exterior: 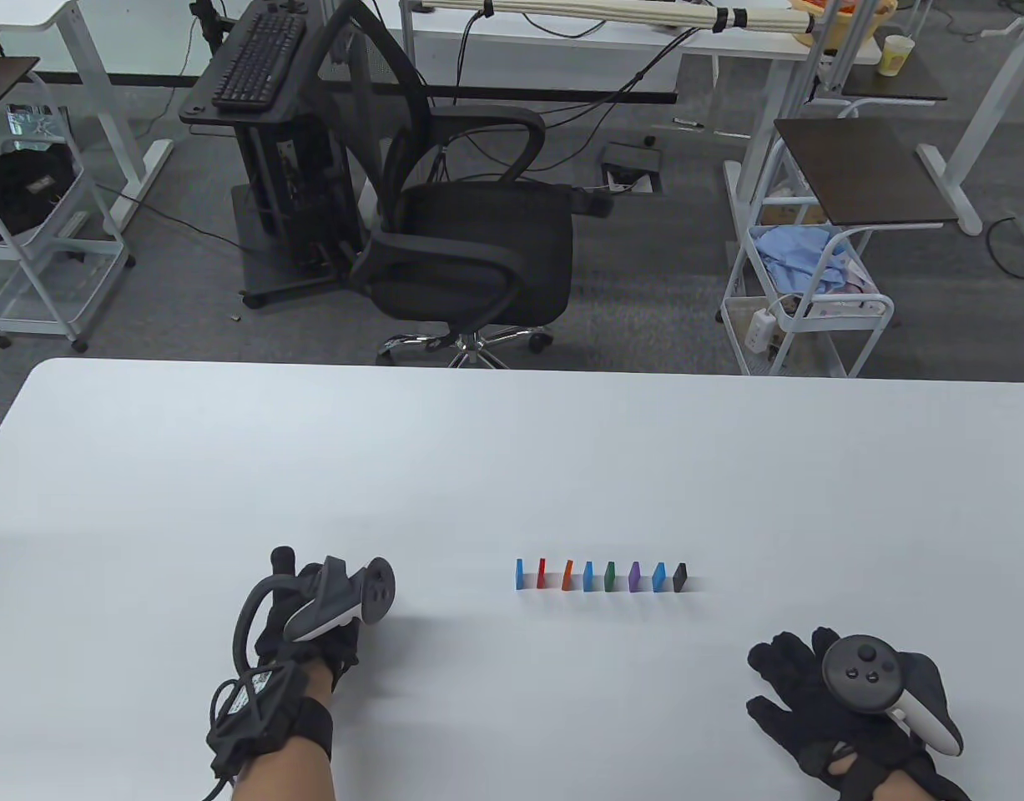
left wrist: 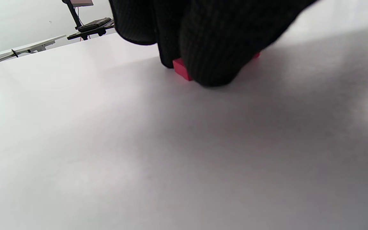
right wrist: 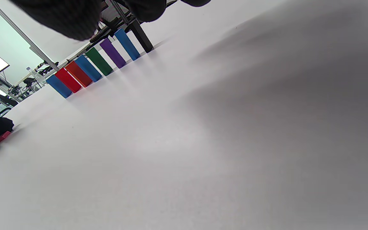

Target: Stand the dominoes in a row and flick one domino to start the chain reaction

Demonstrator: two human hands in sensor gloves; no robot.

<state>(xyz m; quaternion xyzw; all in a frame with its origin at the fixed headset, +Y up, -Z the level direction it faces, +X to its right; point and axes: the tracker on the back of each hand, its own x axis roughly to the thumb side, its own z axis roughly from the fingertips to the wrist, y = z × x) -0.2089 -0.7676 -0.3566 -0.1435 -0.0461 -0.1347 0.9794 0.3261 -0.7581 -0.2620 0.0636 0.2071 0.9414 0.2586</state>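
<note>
- Already eight dominoes stand upright in a row on the white table [exterior: 512, 467], running left to right: a blue domino [exterior: 520, 574], a red domino [exterior: 542, 573], an orange domino [exterior: 567, 575], a second blue domino [exterior: 588, 575], a green domino [exterior: 611, 576], a purple domino [exterior: 634, 576], a third blue domino [exterior: 659, 576] and a black domino [exterior: 680, 576].
- Each stands just beside the next with a small gap between; none lean.
- Well to the left of the row, the left hand [exterior: 311, 617] is down at the table with its fingers curled over a pinkish-red domino [left wrist: 181, 69], which lies at the tabletop under the fingertips [left wrist: 212, 64]. The left wrist view shows only a corner of that piece poking out beneath the glove; the fingers are closed around it.
- The right hand [exterior: 820, 709] lies near and to the right of the row, well apart from it, fingers spread flat and relaxed on the table, holding nothing.
- Beyond the far edge of the table stand a black office chair [exterior: 470, 242] and a white cart [exterior: 804, 292].
</note>
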